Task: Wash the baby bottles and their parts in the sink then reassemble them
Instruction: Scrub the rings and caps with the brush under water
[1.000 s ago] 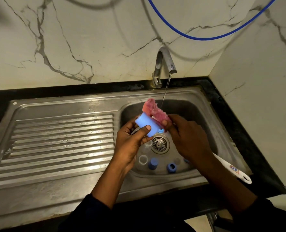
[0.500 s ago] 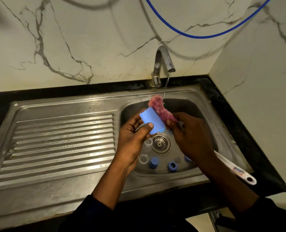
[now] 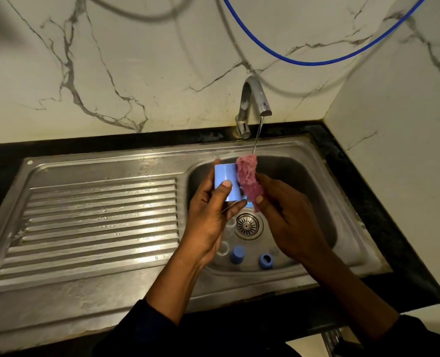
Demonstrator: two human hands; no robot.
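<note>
Currently the left hand (image 3: 208, 215) holds a blue bottle cap (image 3: 226, 181) above the basin, thumb and fingers curled round it. The right hand (image 3: 291, 222) pinches a pink scrub cloth (image 3: 248, 179) against the cap's right side, under the tap's (image 3: 255, 104) thin stream. Turning the cap while rubbing should reach every face, inside included. In the sink (image 3: 314, 181) lie a smaller blue cap (image 3: 237, 254), a blue ring (image 3: 265, 261) and clear pieces (image 3: 223, 248) near the drain (image 3: 248, 225).
</note>
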